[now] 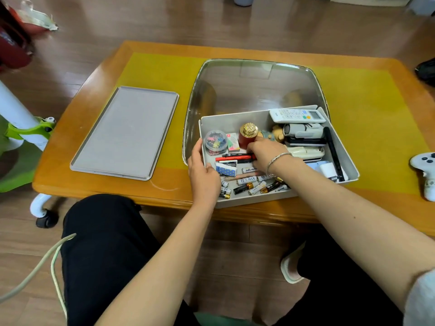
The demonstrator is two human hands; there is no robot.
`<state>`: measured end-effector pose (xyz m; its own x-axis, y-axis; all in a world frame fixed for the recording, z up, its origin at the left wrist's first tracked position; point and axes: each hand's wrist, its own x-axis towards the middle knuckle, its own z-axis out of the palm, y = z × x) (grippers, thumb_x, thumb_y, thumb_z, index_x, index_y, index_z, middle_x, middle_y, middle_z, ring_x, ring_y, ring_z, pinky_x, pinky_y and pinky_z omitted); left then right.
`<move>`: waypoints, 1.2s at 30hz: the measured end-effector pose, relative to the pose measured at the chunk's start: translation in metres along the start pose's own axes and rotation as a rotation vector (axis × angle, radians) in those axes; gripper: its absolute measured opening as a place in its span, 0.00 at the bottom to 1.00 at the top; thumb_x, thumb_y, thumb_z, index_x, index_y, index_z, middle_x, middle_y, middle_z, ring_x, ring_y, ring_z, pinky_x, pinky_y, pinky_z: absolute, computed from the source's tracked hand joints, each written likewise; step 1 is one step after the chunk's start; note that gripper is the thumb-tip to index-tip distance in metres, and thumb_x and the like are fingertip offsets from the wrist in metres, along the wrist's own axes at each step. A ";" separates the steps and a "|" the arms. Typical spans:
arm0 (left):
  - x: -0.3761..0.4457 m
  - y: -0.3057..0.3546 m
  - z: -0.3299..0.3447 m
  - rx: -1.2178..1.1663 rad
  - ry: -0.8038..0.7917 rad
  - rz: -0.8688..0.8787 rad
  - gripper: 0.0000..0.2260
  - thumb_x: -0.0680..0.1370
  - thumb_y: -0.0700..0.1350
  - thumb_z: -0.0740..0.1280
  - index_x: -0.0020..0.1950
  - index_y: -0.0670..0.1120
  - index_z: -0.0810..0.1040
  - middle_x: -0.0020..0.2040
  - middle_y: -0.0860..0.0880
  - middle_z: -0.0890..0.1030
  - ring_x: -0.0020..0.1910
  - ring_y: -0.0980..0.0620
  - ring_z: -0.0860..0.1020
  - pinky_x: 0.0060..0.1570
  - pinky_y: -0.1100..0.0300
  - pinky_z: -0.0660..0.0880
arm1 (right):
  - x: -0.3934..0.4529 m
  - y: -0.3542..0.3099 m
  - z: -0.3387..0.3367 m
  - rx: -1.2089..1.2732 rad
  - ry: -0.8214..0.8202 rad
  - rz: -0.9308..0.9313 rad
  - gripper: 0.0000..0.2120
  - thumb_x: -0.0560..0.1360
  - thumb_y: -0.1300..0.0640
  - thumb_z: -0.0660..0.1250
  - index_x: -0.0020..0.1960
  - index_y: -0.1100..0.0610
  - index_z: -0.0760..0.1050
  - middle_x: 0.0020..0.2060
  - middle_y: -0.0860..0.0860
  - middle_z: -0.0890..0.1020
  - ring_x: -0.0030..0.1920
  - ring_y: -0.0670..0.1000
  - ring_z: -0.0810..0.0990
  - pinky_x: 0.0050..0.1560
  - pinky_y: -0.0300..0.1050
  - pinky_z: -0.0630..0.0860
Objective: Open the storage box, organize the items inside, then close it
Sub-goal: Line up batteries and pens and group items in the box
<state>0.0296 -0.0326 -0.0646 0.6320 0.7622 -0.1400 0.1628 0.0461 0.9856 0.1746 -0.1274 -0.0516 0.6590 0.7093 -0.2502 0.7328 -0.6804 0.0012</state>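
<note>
Two bare arms reach out from the bottom of the view, over black trousers, to a gray plastic storage box (348,161) on the orange wooden tabletop (70,165). Its long side runs from left to right, a bit tilted, and it sits at the near edge of the tabletop with its top open. Its flat gray lid (124,132) lies apart on the left, with its long side pointing away from the person. Behind the box stands a clear, see-through bin (254,85) with round corners. Holding the box's left wall is the left hand (202,170), thumb inside and fingers curled round the edge. Inside the box, the right hand (263,154), with a silver bracelet on its wrist, curls its fingers round the end of a red pen (231,158). Just beside it stands a red bottle (246,137) with a shiny gold top. A round clear tub of colored clips (215,141) sits at the left. Batteries (251,187) lie loose along the near side, and some read "Heybright". A white remote (296,114) with buttons lies across the far right corner. On the right edge of the tabletop rests a white game controller (426,170).
</note>
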 end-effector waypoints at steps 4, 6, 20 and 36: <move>-0.001 -0.001 0.001 -0.002 0.006 0.006 0.28 0.79 0.29 0.58 0.73 0.54 0.63 0.69 0.49 0.67 0.67 0.51 0.70 0.44 0.66 0.79 | 0.005 -0.002 -0.004 -0.001 -0.015 -0.030 0.10 0.70 0.58 0.69 0.51 0.54 0.76 0.51 0.54 0.77 0.49 0.56 0.77 0.47 0.49 0.77; 0.000 -0.001 0.000 0.004 0.006 0.012 0.29 0.79 0.29 0.58 0.73 0.54 0.63 0.69 0.49 0.67 0.67 0.51 0.70 0.47 0.63 0.80 | 0.004 -0.002 -0.005 0.023 -0.004 -0.041 0.07 0.71 0.58 0.67 0.48 0.54 0.77 0.47 0.54 0.78 0.46 0.56 0.77 0.47 0.49 0.78; 0.002 -0.005 -0.001 0.062 -0.025 0.052 0.29 0.78 0.28 0.57 0.74 0.53 0.62 0.71 0.49 0.65 0.69 0.52 0.66 0.46 0.68 0.78 | -0.045 0.070 -0.033 0.316 0.390 0.340 0.09 0.75 0.55 0.66 0.48 0.60 0.79 0.42 0.62 0.82 0.46 0.63 0.79 0.45 0.49 0.74; 0.001 -0.003 -0.001 0.077 -0.026 0.055 0.29 0.78 0.28 0.57 0.73 0.53 0.62 0.70 0.49 0.65 0.68 0.51 0.67 0.42 0.70 0.77 | -0.077 0.107 -0.022 0.224 0.373 0.710 0.28 0.69 0.46 0.73 0.63 0.58 0.69 0.60 0.60 0.73 0.57 0.63 0.75 0.50 0.54 0.73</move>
<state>0.0284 -0.0313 -0.0678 0.6610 0.7451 -0.0892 0.1842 -0.0459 0.9818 0.2063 -0.2510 -0.0107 0.9936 0.0851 0.0749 0.0965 -0.9815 -0.1653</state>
